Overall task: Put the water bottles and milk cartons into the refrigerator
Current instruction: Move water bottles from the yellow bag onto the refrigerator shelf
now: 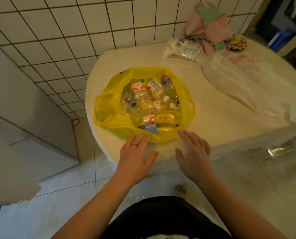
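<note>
A yellow plastic bag point(109, 107) lies open on the pale round table point(212, 121). Inside it are several clear water bottles point(143, 102) lying on their sides, with red-and-white labels and white or purple caps. No milk carton is clearly visible. My left hand point(135, 152) hovers flat at the bag's near edge, fingers straight, a ring on one finger. My right hand point(193, 150) is spread beside it, fingertips close to the bag's rim. Neither hand holds anything.
A white appliance point(23, 118), possibly the refrigerator, stands at the left against the tiled wall. On the table's far side lie a white plastic bag point(244, 80), a clear wrapper point(183, 48) and pink-and-green cloths point(209, 25). Pale floor tiles lie below.
</note>
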Available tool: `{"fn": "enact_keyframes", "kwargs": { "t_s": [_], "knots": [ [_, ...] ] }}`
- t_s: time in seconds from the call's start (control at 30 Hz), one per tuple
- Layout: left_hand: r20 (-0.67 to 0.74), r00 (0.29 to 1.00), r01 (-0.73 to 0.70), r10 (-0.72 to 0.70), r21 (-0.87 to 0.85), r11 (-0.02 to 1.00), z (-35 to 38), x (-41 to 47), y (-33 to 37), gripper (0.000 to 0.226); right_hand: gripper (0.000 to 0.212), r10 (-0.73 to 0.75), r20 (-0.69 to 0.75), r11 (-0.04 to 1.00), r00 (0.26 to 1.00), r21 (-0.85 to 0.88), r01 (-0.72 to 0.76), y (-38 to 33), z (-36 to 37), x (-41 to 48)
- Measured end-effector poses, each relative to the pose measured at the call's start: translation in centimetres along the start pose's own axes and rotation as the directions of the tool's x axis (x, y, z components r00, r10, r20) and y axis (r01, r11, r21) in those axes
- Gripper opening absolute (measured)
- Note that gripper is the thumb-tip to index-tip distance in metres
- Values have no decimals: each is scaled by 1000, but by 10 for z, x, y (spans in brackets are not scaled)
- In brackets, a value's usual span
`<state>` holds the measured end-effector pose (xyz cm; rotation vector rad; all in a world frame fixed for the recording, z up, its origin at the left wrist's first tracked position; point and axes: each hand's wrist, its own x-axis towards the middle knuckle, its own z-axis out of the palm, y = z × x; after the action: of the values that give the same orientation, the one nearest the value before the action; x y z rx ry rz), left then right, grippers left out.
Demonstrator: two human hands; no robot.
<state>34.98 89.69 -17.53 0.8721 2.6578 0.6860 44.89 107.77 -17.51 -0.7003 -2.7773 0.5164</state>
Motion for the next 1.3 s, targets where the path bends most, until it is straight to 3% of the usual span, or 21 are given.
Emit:
{"fn": "enact_keyframes", "kwargs": {
  "t_s": [0.2,0.37,0.57,0.77,0.9,1.03,1.2,1.3],
  "knots": [
    [-84,995,45,-46,-10,999,5,47,21,70,63,-96,38,995,995,24,95,25,-1,64],
    [-121,984,119,-134,-120,986,13,80,43,59,62,-191,41,980,981,54,189,47,-3,119],
    [-186,953,209,-238,-159,965,19,122,55,61,63,-327,159,943,931,113,312,62,-5,183],
    [-206,915,318,-347,-160,934,12,163,59,64,63,-466,359,860,809,-32,509,74,11,241],
    [-202,904,365,-376,-88,927,16,183,53,69,52,-571,492,716,657,-93,692,89,22,267],
    [-188,868,453,-460,-85,888,20,198,45,77,30,-692,451,603,564,-70,795,99,20,283],
    [-225,861,470,-457,6,883,31,209,40,80,26,-709,314,651,631,-50,757,115,21,291],
    [-231,880,438,-416,55,897,37,209,39,77,32,-647,372,684,666,-102,722,131,26,295]
  ]
}}
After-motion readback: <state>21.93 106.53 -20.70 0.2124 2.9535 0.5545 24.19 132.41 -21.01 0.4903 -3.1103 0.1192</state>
